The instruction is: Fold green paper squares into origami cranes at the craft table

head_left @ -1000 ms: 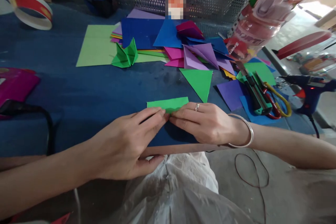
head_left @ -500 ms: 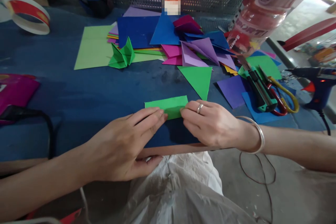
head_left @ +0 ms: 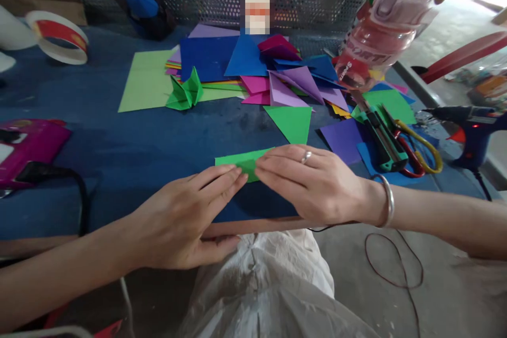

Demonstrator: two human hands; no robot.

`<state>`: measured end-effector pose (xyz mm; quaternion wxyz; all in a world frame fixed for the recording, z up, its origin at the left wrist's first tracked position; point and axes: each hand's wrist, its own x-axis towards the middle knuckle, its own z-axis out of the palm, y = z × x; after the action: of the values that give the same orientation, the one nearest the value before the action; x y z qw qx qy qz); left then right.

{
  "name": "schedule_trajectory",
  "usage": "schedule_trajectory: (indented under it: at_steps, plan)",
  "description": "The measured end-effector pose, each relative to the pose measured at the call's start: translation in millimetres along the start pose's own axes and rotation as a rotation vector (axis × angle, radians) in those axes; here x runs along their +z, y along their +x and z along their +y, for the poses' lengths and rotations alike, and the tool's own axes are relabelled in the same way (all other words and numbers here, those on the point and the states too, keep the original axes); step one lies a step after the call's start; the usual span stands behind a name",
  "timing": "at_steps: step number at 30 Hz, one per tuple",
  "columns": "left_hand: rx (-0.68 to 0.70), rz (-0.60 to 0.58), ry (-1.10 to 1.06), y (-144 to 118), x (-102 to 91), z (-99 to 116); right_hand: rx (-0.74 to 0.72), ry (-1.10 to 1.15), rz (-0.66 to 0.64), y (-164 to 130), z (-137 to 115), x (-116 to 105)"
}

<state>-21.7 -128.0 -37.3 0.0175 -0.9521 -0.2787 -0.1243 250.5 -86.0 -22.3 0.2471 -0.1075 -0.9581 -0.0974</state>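
A folded green paper strip [head_left: 237,160] lies on the blue tabletop near its front edge. The fingertips of my left hand [head_left: 190,211] press its left part, fingers stretched out and the thumb apart below the table edge. My right hand [head_left: 312,185], with a ring and a bracelet, lies with long, flat fingers over the strip's right part and hides it. Just beyond is a green paper triangle [head_left: 293,121]. A folded green paper piece with pointed tips [head_left: 186,91] stands further back to the left.
Coloured paper sheets [head_left: 206,58] are piled at the back. On the right are a utility knife [head_left: 382,140], scissors [head_left: 425,142], a glue gun [head_left: 471,124] and a pink bottle [head_left: 380,37]. A tape roll [head_left: 59,37] and a magenta box [head_left: 35,145] sit left.
My right hand has slid left along the green strip, its fingers now flatter over it. The left hand stays on the strip. The view has shifted slightly.
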Motion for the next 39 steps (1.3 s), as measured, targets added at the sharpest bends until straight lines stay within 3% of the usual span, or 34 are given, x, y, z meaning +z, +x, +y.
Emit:
schedule_trajectory:
  at_steps: [5,10,18,25,31,34,39]
  plan:
    - [0.042,-0.013,-0.022,3.3,-5.2,0.1,-0.07,0.057,-0.128,9.8,-0.4,16.5]
    - [0.064,0.013,0.038,0.4,-5.9,0.4,-0.09,0.02,-0.107,4.6,-2.0,18.3]
    - [0.073,0.012,0.043,-14.5,-4.3,-4.4,0.045,0.049,-0.117,-3.7,-6.3,20.3]
    - [0.05,-0.048,0.038,-28.3,-10.7,-7.7,0.017,0.017,-0.107,-3.0,-6.2,16.0]
    - [0.033,0.007,-0.037,-36.6,-13.4,-8.7,0.029,0.058,-0.098,-2.0,-7.5,15.4]
    - [0.007,-0.018,-0.052,-38.8,-16.0,-7.5,0.041,0.059,-0.09,-2.3,-7.9,16.5]
    - [-0.011,-0.048,-0.063,-39.8,-19.1,-10.9,0.051,0.089,-0.143,-4.2,-7.3,18.8]
